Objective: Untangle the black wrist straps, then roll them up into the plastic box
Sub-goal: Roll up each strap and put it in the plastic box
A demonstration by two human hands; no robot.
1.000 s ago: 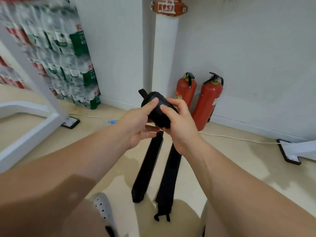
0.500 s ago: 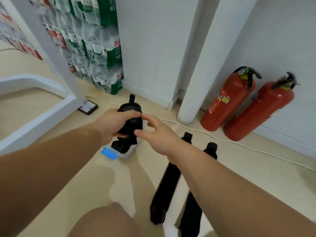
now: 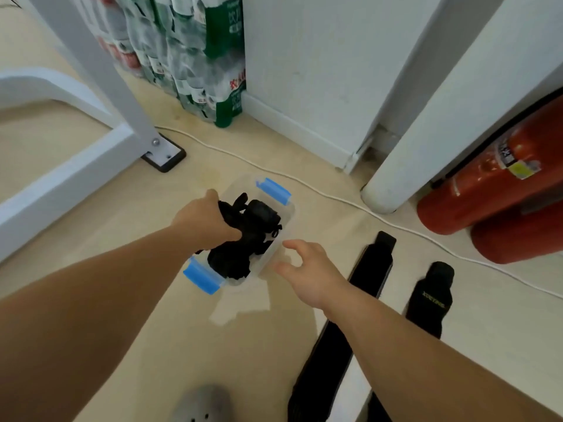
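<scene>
Nearest the camera, a grey shoe is seen at the bottom edge. Two flat black straps lie on the floor at right, long axes running from the viewer away toward the wall: the near strap is partly covered by the right forearm, and the far strap, bearing small lettering, lies just beside it. The right hand is held open, fingers spread, empty, just beside the near right wall of the plastic box. The box, clear with blue latches at both ends, rests on the floor with its long axis slanting from near left to far right. Rolled black straps fill it; the left hand is closed on a rolled strap inside. Beyond are seen a white cable, a white frame, a column, red extinguishers and stacked bottled water against the wall.
</scene>
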